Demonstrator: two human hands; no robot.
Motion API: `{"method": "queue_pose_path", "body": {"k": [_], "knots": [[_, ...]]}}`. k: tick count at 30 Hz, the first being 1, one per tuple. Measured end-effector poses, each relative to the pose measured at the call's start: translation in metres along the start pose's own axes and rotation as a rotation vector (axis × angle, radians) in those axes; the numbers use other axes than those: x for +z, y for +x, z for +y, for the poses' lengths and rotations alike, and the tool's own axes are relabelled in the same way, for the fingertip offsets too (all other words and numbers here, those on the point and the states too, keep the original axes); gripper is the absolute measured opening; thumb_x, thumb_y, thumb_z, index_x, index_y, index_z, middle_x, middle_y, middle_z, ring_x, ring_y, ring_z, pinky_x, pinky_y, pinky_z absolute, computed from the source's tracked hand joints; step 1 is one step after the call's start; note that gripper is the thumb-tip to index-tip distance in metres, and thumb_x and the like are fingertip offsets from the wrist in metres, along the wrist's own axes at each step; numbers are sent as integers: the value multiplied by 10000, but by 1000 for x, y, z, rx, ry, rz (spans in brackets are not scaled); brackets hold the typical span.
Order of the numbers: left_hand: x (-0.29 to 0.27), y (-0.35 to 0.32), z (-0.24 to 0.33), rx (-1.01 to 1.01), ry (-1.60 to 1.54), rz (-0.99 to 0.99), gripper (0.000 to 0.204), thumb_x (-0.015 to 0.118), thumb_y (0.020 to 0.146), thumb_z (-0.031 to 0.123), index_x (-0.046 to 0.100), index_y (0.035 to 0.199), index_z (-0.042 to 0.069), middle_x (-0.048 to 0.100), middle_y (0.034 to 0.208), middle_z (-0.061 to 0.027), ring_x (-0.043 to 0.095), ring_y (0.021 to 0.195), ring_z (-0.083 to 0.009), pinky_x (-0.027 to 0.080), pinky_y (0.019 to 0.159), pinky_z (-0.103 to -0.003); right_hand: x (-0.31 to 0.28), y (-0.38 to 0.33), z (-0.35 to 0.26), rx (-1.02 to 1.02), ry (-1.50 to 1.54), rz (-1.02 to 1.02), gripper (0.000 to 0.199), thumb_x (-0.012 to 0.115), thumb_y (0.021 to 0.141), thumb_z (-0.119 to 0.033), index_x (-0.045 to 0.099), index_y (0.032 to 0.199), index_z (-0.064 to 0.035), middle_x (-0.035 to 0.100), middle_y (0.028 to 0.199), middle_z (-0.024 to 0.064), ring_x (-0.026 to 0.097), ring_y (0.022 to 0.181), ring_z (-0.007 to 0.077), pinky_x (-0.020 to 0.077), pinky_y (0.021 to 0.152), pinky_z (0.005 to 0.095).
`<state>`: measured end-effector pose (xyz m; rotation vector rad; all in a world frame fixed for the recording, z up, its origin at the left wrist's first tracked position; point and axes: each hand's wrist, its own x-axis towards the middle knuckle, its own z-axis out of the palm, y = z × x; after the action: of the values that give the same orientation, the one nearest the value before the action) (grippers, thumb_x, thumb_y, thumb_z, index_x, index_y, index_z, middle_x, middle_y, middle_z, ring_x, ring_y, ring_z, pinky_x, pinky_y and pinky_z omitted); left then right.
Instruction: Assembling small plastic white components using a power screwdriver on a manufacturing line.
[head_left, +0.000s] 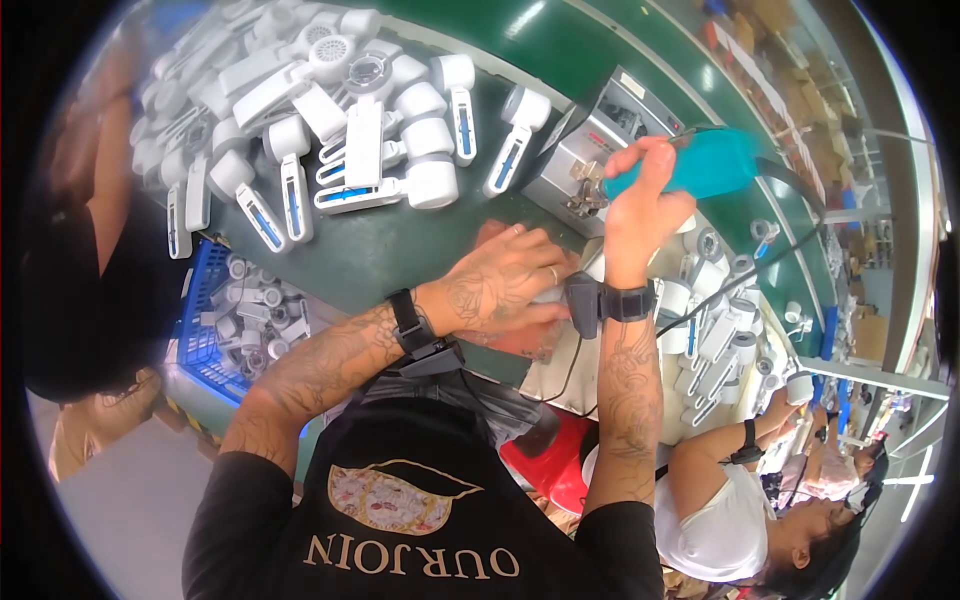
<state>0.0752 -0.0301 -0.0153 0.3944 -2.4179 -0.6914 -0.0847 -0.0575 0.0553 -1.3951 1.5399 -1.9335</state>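
My right hand (648, 205) is raised and closed around a teal electric screwdriver (715, 165); its tip points left toward a grey metal box-shaped machine (580, 150). A black cable runs from the screwdriver's back end. Low over the bench, my left hand (515, 275) has its fingers bent down over a reddish-brown pad (510, 345). A pale piece shows a little under those fingers, but the hand hides most of it. Beyond the left hand, white plastic handheld units (515, 140) with blue strips in their handles lie on the green bench.
A large heap of white units (290, 60) covers the far left. A blue basket (205, 300) holds more white parts. More units (725, 330) lie on the right. One person's arm (110, 190) is at the left; another person in a white shirt (715, 510) sits at the right.
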Motion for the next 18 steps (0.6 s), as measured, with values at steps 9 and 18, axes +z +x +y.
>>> {"method": "queue_pose_path", "body": {"k": [9,18], "knots": [[3,-1,-1,-22,36,6,398,697,839,369,672,1125,93,606,1173,-49,536,1069,-257,415,985,-412,-9,-33,-31,141,23,36,374,504,1034,-337,576,964,24,538,662,60,550,588,169,450,568,300],[-2,1,2,-12,45,-7,412,705,855,387,669,1169,123,608,1205,-32,537,1030,-251,435,920,-402,-49,-70,-33,173,130,44,475,536,1010,-433,546,1036,41,517,681,63,520,599,174,440,562,316]]}}
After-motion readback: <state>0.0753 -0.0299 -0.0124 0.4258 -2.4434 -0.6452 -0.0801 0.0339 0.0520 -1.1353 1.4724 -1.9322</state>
